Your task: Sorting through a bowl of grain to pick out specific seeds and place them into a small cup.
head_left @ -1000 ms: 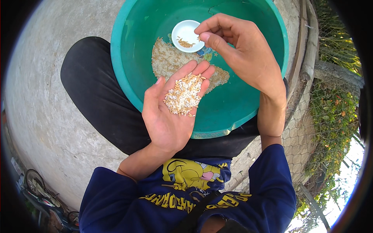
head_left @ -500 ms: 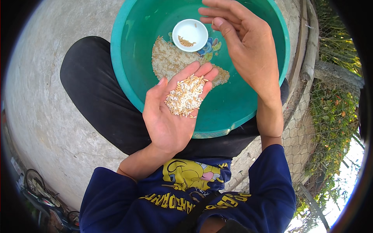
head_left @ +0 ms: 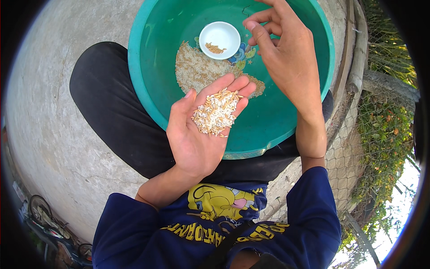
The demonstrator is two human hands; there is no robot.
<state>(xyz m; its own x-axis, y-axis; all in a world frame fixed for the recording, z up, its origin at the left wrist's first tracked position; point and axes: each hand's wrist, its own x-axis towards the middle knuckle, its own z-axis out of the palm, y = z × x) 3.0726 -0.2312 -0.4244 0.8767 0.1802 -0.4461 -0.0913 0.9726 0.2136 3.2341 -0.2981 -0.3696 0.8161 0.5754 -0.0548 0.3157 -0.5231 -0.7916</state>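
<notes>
White dish (head_left: pixel 226 33) as reference: it sits on the floor of the green basin (head_left: pixel 264 123), small cluster of husked-looking brown grains (head_left: pixel 215 48) inside, near its body-side edge. Loose layer of mixed white and brown grain (head_left: pixel 195 69) spreads from the dish toward the person, probably left there so dish and hands both have reach. Left hand (head_left: pixel 193 145) is body-side of the dish, palm up, fingers extended and slightly cupped under a heap of mixed grain (head_left: pixel 215 112); reads as a shallow tray, tilt kept low so nothing slides off. Right hand (head_left: pixel 293 56) hangs right of the dish, thumb and index tips close together, other fingers loosely curled; can't tell if a grain is between them. Basin likely catches spills from either hand.
</notes>
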